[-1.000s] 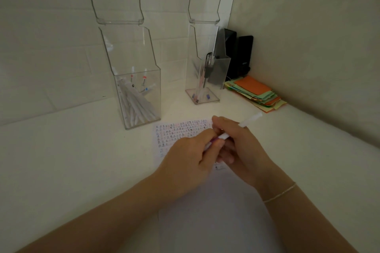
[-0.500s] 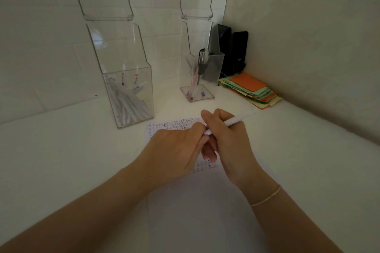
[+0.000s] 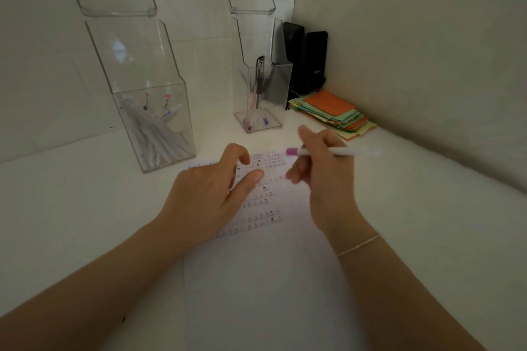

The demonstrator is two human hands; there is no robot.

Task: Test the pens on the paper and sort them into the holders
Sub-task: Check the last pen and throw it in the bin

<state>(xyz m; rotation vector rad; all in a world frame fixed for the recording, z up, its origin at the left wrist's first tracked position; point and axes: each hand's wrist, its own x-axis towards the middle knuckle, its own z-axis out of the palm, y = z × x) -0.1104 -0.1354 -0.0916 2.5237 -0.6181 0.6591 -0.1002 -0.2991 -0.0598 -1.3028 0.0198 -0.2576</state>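
Two hands over the paper (image 3: 256,279): my right hand (image 3: 322,177) pinches a capped white pen (image 3: 336,152) level, clear of the sheet, likely for sorting; left hand (image 3: 211,196) loose, empty, near the marks.

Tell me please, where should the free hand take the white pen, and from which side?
Grip the bare white barrel right of the right hand, coming from above. The pen lies almost level, its pink cap end pointing left, and that long stretch is unobstructed.
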